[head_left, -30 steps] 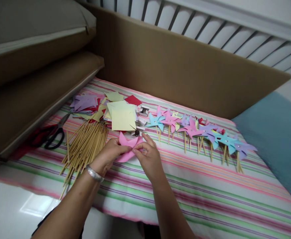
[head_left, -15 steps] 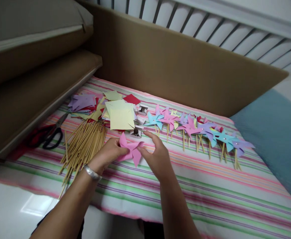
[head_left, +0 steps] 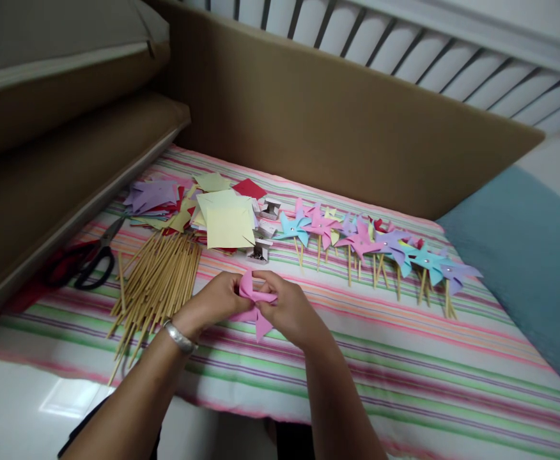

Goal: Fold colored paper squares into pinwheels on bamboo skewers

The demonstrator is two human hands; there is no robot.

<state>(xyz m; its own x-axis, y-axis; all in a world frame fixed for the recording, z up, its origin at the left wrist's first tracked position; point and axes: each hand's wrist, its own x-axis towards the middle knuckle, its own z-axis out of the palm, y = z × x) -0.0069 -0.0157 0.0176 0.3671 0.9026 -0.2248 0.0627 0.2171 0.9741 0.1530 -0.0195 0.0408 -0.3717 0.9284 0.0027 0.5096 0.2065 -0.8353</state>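
Observation:
A pink paper pinwheel (head_left: 262, 327) is held between my two hands above the striped cloth. My left hand (head_left: 217, 299), with a silver bracelet at the wrist, pinches its left side. My right hand (head_left: 292, 310) has thumb and fingers closed on its right and upper part. Fingers cover the middle of the pinwheel, so whether a pin sits there is hidden. Just beyond my hands lies an open small box of pins (head_left: 259, 251). A pile of thin wooden sticks (head_left: 160, 275) is left of my left hand.
Finished pinwheels on sticks (head_left: 361, 239) lie in a row at the right. Square papers (head_left: 229, 227) and cut paper shapes (head_left: 153, 197) are stacked at the back left. Black-handled scissors (head_left: 98, 262) lie near brown cushions (head_left: 69, 172). A brown panel (head_left: 337, 128) stands behind.
My right hand has moved left and closed around the pinwheel's upper right side, where its index finger was lifted before. The view has shifted slightly.

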